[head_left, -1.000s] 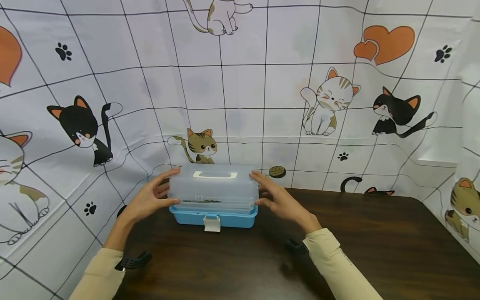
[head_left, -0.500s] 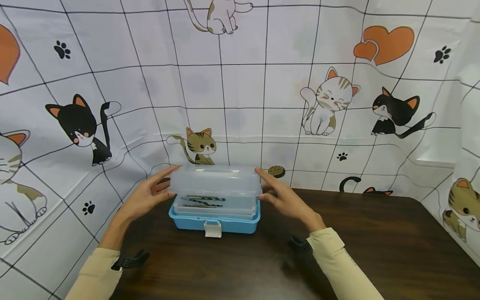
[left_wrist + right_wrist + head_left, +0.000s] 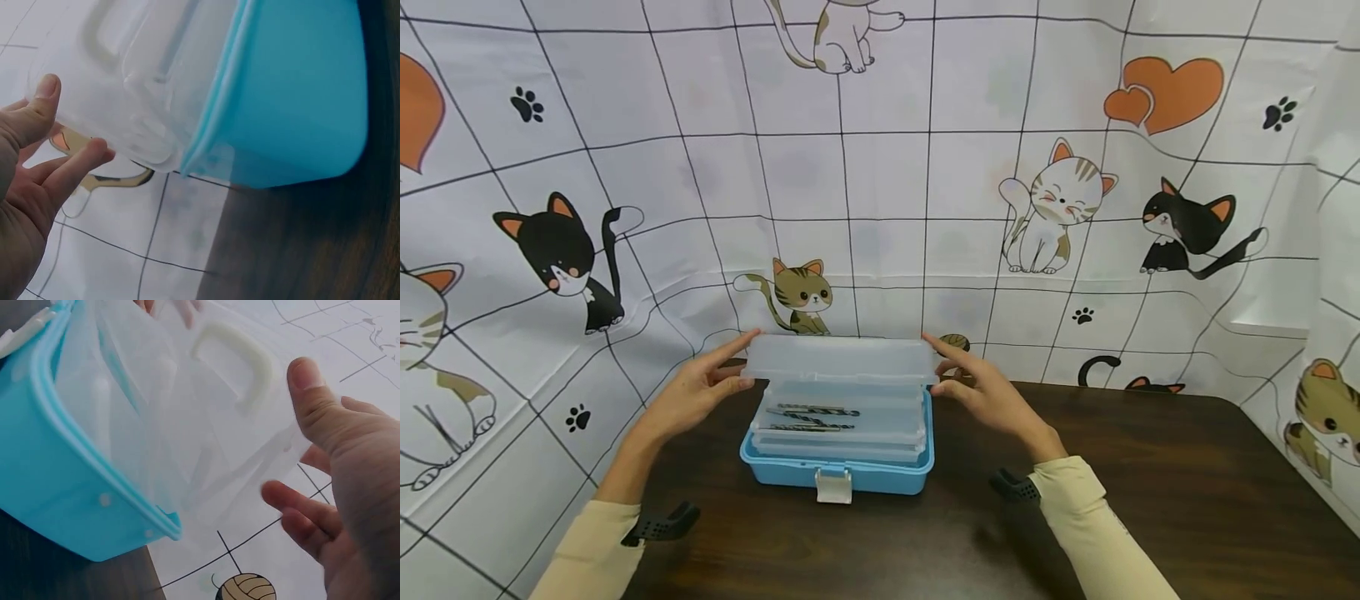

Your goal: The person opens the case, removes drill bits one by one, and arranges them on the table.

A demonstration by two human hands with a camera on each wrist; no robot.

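A light-blue plastic toolbox (image 3: 876, 479) with a white front latch (image 3: 833, 486) stands on the table. Its clear lid (image 3: 842, 360) is tilted up and back, with a white handle (image 3: 253, 362) on its outer side. Inside sits a clear tray (image 3: 887, 417), and several drill bits (image 3: 817, 410) lie on it. My left hand (image 3: 688, 396) holds the lid's left end, thumb and fingers (image 3: 81, 165) spread along its edge. At the other end my right hand (image 3: 988, 404) holds the lid the same way. The hinge is hidden.
Brown wooden table (image 3: 1112, 500) extends to the right and in front. Close behind the toolbox rises a white grid-patterned cloth (image 3: 887, 183) printed with cartoon cats. A black band (image 3: 662, 523) circles the left wrist, another (image 3: 1015, 486) the right.
The lid has swung up and back with both hands on its ends, uncovering the tray and drill bits. The toolbox has shifted towards me; the right hand has moved slightly right.
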